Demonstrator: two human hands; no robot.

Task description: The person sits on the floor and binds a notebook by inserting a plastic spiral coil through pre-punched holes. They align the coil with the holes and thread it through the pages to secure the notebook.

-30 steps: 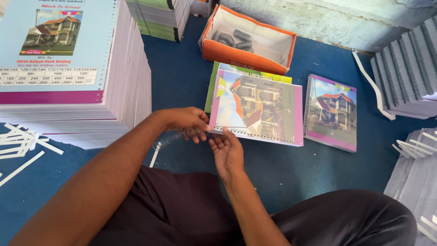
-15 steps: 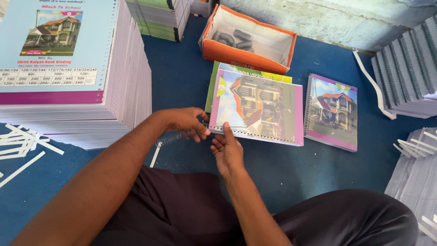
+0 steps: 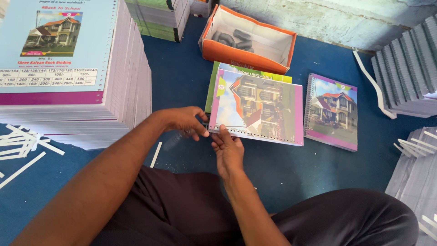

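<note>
Left hand (image 3: pixel 185 122) still curled at the punched corner of the notebook (image 3: pixel 257 107), right hand (image 3: pixel 229 148) kept pinched on its near edge, nothing moved, finished notebook (image 3: pixel 331 111) lying right of it.

My left hand (image 3: pixel 184 122) hides the near corner of the punched notebook (image 3: pixel 257 107); the blurred coil (image 3: pixel 175 139) beneath it is indistinct. The tall stack (image 3: pixel 68 68) is cut off at the left edge, the grey stacks (image 3: pixel 409 68) at the right.
</note>
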